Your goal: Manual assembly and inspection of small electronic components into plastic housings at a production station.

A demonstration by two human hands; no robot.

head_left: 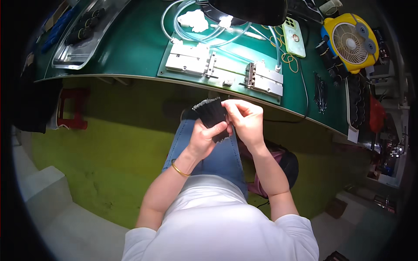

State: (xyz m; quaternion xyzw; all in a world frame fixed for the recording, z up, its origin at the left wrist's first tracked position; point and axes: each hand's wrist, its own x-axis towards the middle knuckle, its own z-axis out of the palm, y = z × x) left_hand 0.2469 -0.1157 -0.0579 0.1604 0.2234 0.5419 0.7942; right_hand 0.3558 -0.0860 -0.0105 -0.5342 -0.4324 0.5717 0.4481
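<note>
Black bundle in left hand

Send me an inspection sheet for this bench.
Surface: green benchtop, two-block metal fixture near its front edge.
Job's things: black bundle of thin pieces, pale upper tips, held off the bench.
Clutter: phone, yellow fan and loose black pieces at right; clear tray with dark items at left.
Hands: left hand grips the bundle; right hand pinches at its upper right edge, hold unclear.
Cables: clear tubing meets the fixture; black cord crosses the front edge.
Surroundings: green floor, red stool at left.
</note>
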